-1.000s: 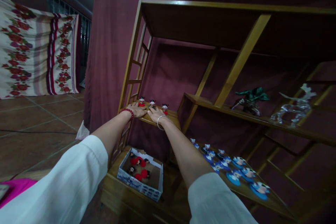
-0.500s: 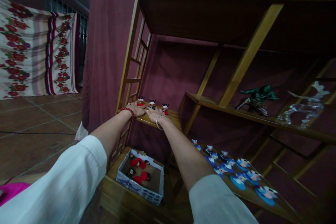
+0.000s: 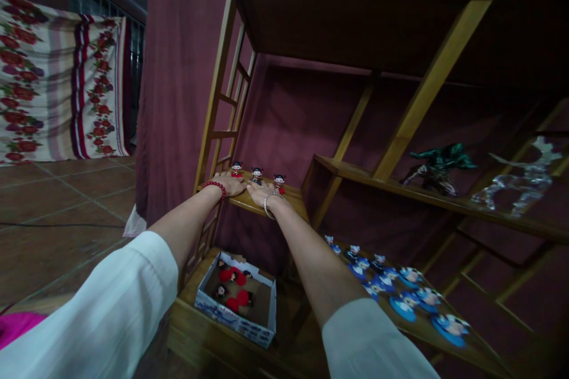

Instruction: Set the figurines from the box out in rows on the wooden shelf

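Three small doll figurines stand upright in a row on a small wooden shelf: a left one in red, a middle one in dark clothes and a right one with red at its base. My left hand, with a red bead bracelet at the wrist, lies flat just in front of the left figurine. Beside it, my right hand rests with fingers stretched out before the middle figurine, a silver bangle on its wrist. Both hands look open; whether the fingertips touch the figurines I cannot tell.
Below, an open cardboard box holds several red and black figurines. Several blue-based figurines stand on a lower shelf at the right. A green figure and a clear deer ornament occupy the middle shelf. A wooden lattice borders the left.
The view has shifted slightly. Both hands stay at almost the same place on the shelf, and the three figurines keep their row.
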